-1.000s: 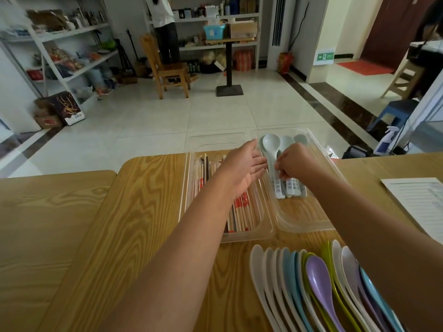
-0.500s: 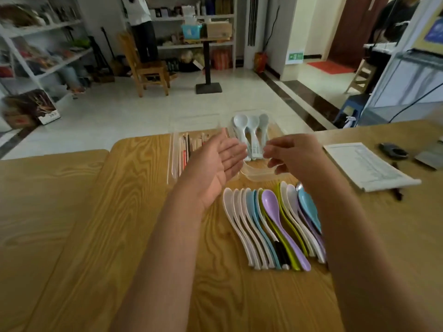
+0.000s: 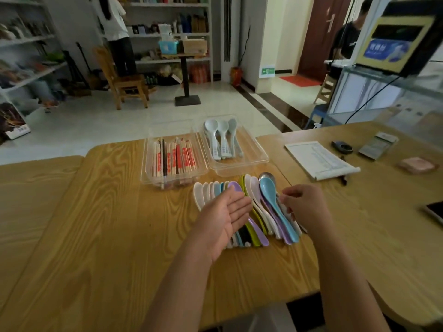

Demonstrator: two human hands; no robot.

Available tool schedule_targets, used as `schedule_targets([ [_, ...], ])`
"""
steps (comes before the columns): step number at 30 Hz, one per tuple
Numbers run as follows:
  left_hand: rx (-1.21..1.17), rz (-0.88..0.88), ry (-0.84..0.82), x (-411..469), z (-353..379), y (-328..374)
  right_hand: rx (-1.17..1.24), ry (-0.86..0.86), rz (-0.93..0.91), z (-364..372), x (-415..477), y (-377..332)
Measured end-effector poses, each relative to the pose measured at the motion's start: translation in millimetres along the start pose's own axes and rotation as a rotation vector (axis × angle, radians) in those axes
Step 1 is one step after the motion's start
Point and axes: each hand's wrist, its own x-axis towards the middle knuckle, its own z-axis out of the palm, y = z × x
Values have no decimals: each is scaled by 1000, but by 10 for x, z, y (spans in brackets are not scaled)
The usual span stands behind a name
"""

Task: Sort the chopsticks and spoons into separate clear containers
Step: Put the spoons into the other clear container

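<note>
A wooden desk (image 3: 119,236) stands in a tiled room, and at its far side two clear containers sit side by side: the left container (image 3: 146,164) holds paper-sleeved chopsticks (image 3: 177,156), the right container (image 3: 261,154) holds three pale spoons (image 3: 221,140). Just in front of them a row of coloured spoons (image 3: 271,207) lies overlapped on the desk. The left grip (image 3: 223,219) is wide over the row's left part, fingers straight and holding nothing. The right grip (image 3: 304,207) is at the row's right edge with fingers curled, and I cannot tell whether it pinches a spoon.
</note>
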Motion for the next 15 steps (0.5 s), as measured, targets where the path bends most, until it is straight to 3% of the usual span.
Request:
schedule_targets([
  [15, 44, -14, -5, 227, -18, -69, -274, -53, 173, 51, 267, 131],
])
